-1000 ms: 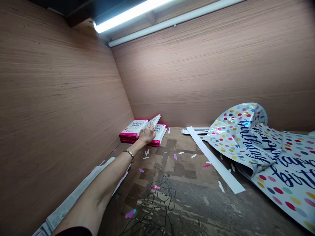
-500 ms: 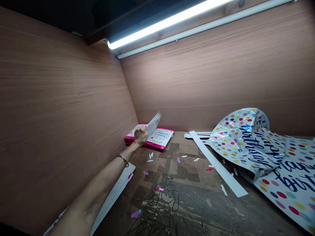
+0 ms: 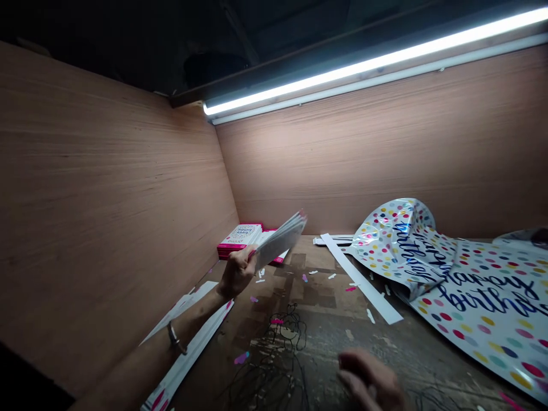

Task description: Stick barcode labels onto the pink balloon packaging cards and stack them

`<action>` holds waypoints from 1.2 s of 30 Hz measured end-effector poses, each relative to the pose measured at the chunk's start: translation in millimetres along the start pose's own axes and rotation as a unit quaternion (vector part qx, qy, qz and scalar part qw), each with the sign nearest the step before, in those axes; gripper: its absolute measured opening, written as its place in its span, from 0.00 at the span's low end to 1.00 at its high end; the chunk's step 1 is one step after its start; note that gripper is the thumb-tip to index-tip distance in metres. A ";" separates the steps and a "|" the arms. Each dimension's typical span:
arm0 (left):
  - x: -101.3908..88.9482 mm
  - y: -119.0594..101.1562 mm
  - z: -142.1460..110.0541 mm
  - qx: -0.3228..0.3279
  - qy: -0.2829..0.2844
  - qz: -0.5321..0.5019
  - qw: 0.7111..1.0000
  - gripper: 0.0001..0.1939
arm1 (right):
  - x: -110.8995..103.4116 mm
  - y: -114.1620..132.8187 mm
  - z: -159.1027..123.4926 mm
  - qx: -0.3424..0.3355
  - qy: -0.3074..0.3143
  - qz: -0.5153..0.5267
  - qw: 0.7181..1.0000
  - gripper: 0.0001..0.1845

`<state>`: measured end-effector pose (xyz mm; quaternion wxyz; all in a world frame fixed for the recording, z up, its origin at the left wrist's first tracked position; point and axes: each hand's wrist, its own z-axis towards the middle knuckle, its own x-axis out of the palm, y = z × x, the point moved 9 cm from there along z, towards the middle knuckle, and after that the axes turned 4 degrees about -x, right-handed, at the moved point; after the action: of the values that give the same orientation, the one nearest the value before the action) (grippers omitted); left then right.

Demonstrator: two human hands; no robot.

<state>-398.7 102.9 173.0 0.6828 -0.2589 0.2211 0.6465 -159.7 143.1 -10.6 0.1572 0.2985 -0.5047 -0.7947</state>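
Observation:
My left hand [image 3: 237,273] is shut on a fanned sheaf of thin white packets [image 3: 280,240] with pink at the tip, held tilted above the worktop. Behind it, a low stack of pink-edged "happy birthday" packets [image 3: 240,240] lies against the back wall, partly hidden by the sheaf. My right hand [image 3: 370,379] enters at the bottom edge, blurred, with slightly curled fingers and nothing visible in it. It is nearest a tangle of thin black wire [image 3: 274,365].
A large polka-dot foil birthday balloon [image 3: 471,285] lies flat at the right, beside a long white strip [image 3: 363,279]. White and pink scraps are scattered over the worn wooden surface [image 3: 325,308]. More white strips [image 3: 188,337] lie under my left forearm. Veneered walls [image 3: 107,200] enclose the left and back.
My left hand has swung the sheaf lower and flatter, away from the stack. My right hand has come into view at the bottom. The whole view has shifted, showing more of the ceiling light.

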 end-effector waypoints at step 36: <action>201.0 96.3 -35.7 -0.202 0.355 0.175 0.896 0.33 | -23.5 -67.1 20.0 0.312 -0.003 0.424 0.850 0.31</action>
<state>-480.2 237.4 11.1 0.3679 -0.5608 0.3553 0.6511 -150.8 199.9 -57.1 0.3760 0.0860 -0.8041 -0.4524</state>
